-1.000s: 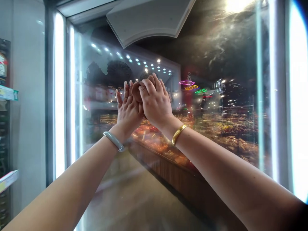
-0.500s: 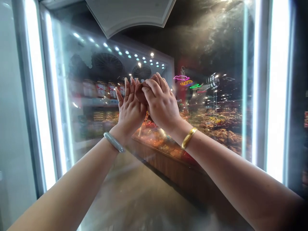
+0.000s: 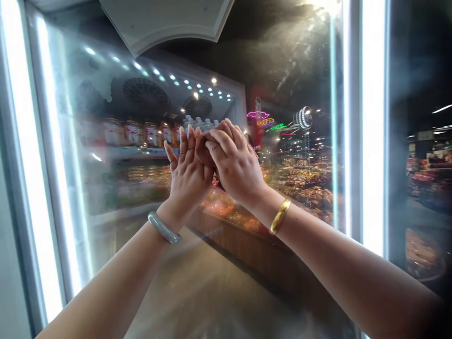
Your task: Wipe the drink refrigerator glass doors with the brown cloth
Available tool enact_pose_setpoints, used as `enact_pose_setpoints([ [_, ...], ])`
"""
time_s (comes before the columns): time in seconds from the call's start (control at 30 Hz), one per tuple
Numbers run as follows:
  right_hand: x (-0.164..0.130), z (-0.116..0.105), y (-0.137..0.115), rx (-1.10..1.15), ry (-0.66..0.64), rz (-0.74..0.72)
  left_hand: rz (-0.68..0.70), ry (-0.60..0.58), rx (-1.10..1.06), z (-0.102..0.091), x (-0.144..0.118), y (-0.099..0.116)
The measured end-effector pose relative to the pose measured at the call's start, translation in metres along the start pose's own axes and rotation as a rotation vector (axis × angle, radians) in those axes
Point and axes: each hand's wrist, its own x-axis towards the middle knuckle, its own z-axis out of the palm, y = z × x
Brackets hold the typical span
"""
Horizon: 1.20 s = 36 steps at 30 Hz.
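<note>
My left hand [image 3: 190, 172] is raised with its fingers stretched out and spread, flat towards the glass pane [image 3: 116, 197]. My right hand [image 3: 238, 162] is right beside it, fingers together and bent over a rounded brown shape [image 3: 204, 149]. Whether that shape is a cloth, or shaded or mirrored skin, I cannot tell. It lies between the two hands, mostly behind the right one. The palms of both hands are hidden. A grey-green bangle [image 3: 164, 228] circles my left wrist and a gold bangle [image 3: 280, 217] my right.
Bright light tubes [image 3: 374, 132] frame the glass on both sides. Overhead hangs a pale panel [image 3: 169, 21] with a curved edge. Past or mirrored in the glass are jars [image 3: 134, 133], bottles [image 3: 197, 123], a wooden counter [image 3: 243, 249] heaped with goods, and neon signs [image 3: 257, 115].
The view has turned to the right, so the light tubes and panel shift left. Both hands sit slightly lower in the picture, their pose and closeness unchanged.
</note>
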Motion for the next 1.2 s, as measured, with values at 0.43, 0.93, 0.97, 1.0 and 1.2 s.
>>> enact_pose_setpoints([
  [0.43,-0.005,-0.022,0.023,-0.010,-0.086,0.048,-0.005,-0.060,-0.033,0.007,0.004,0.032],
  [0.93,-0.041,-0.044,0.053,-0.061,-0.071,0.070,0.006,-0.006,-0.059,0.027,0.001,0.085],
  [0.97,-0.051,-0.046,0.057,-0.062,-0.064,0.043,0.019,-0.008,-0.052,0.028,-0.001,0.087],
  [1.0,-0.061,-0.049,0.062,-0.064,-0.059,0.023,0.034,-0.009,-0.044,0.029,-0.004,0.091],
  [1.2,-0.061,-0.057,0.103,-0.003,0.159,0.110,0.096,-0.023,-0.032,0.041,0.002,0.125],
])
